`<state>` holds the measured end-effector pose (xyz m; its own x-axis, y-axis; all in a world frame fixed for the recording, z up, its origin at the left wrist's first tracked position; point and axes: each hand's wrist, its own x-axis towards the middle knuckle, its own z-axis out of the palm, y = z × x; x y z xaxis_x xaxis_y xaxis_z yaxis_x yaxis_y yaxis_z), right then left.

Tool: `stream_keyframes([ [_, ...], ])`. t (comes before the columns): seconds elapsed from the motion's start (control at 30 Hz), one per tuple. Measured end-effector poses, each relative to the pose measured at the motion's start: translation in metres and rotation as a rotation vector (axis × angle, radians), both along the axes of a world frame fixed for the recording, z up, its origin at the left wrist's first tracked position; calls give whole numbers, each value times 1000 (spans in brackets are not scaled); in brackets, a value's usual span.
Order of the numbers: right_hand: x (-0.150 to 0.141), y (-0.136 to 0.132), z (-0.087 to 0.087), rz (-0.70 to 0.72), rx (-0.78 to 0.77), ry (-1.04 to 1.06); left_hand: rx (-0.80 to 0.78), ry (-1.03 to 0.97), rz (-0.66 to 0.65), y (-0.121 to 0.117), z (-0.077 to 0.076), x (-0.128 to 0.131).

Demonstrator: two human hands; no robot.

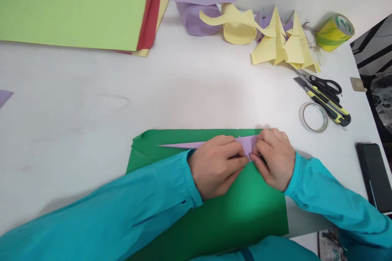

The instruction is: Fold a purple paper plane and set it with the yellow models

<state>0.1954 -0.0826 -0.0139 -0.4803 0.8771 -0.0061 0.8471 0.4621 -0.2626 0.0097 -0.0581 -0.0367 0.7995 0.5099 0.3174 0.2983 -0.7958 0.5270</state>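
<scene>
A folded piece of purple paper (248, 143) lies on a green sheet (196, 230), its long thin point reaching to the left. My left hand (219, 166) is closed on the middle of the paper, with fingers and thumb pressed together at its lower edge. Close beside it, my right hand (272, 157) pinches the right end of the same paper. The thumbs of both hands almost meet at the fold. Part of the paper is hidden under my fingers.
Stacked green, red and yellow sheets (73, 12) lie at the back left. Along the wall stand a purple paper roll (202, 20), a yellow one (239, 32), folded yellow paper pieces (284, 47) and a tape roll (335, 32). At right are scissors (329, 85), a cutter (330, 106), clear tape (301, 118) and a phone (375, 177).
</scene>
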Motion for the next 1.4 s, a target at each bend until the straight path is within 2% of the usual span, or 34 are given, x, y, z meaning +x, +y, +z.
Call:
stream_keyframes([
  [0.2, 0, -1, 0, -1, -9, -17, 82, -20, -67, 3, -5, 0],
  [0.57, -1, 0, -1, -1, -15, -20, 159, 26, -33, 2, -3, 4],
  [0.87, 0, 1, 0, 4, -14, -44, 62, 40, -34, 3, 2, -1],
  [1.13, -2, 1, 0, 2, -17, -45, 186, 69, -74, 2, -2, 0],
  [1.4, -1, 1, -1, 5, -9, -29, 238, 82, -17, 0, 1, 5],
])
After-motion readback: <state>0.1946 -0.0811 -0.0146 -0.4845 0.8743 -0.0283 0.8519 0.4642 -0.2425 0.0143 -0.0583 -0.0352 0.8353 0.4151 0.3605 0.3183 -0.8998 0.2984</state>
